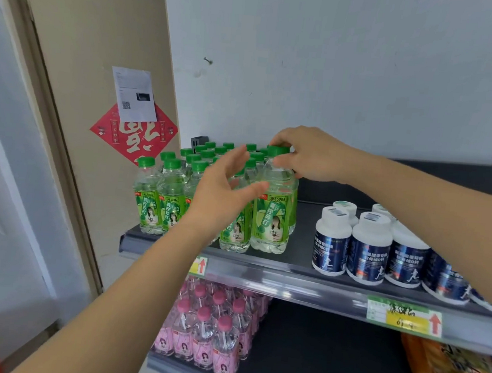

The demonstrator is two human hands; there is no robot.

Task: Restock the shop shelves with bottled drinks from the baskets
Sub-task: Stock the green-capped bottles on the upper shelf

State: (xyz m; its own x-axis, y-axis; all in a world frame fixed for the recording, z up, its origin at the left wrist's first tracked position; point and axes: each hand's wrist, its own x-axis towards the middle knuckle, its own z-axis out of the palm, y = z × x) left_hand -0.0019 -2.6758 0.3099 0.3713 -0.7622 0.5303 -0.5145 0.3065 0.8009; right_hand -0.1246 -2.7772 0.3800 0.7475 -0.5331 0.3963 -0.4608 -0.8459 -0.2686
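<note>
The left hand is nearest, fingers spread apart and holding nothing, just left of the gripped lime soda bottle. The right hand pinches that bottle's green cap, fingers closed on it; the bottle stands upright at the front of the top shelf. Behind and left of the grip stand more lime soda bottles; right of it, white jars
</note>
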